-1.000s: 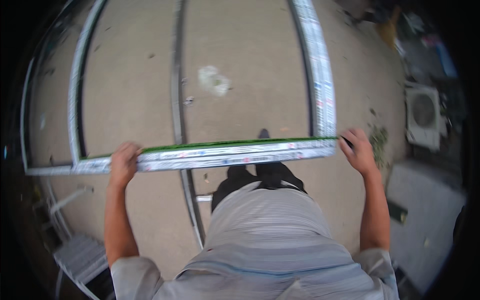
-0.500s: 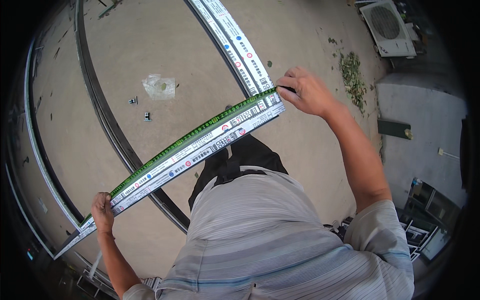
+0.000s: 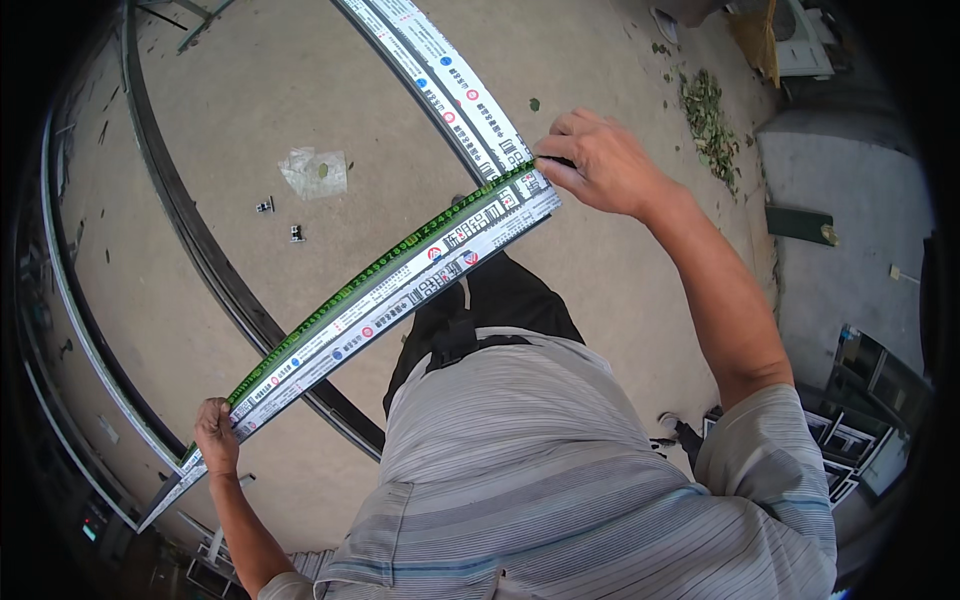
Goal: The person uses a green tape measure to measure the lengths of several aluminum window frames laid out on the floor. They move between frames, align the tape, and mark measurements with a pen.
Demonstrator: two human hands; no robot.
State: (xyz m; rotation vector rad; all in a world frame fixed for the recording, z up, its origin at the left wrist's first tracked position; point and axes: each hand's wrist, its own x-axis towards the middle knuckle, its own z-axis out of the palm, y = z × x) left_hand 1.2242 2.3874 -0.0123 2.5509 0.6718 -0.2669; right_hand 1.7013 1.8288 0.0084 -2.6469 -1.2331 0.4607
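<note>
A long white frame bar with a green edge is being held across the middle of the frame, running from lower left to upper right, above the floor. Its upper end is being gripped by the right hand, fingers closed on it, just where a second white bar is meeting it. Its lower end is being clasped by the left hand. Dark rails are lying on the floor at the left, a crumpled plastic bag and two small fittings near them. Dry leaves are lying at upper right.
</note>
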